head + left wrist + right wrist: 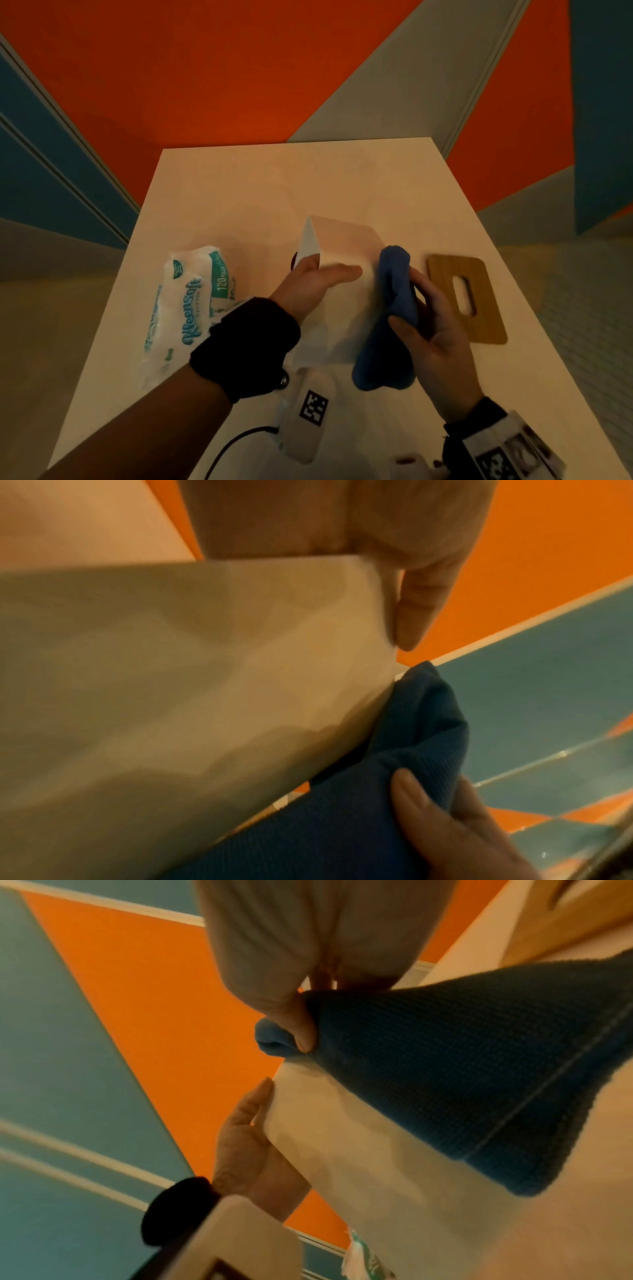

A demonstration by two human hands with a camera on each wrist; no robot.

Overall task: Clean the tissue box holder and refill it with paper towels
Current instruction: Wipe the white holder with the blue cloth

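Now wiping, refill pending

Head view: left hand (315, 284) clamps the white tissue box holder (339, 298) over the table (239, 192); right hand (435, 329) grips a blue cloth (390, 318) against its side. Left wrist: cloth meets the holder's edge. Right wrist: fingers (298, 1034) pinch cloth. Next, probably, the Kleensoft pack (185, 308).

Warm, dim light, with soft shadows across the table (239, 192). Head view bends at its edges. Both wrist views are blurred and soft.
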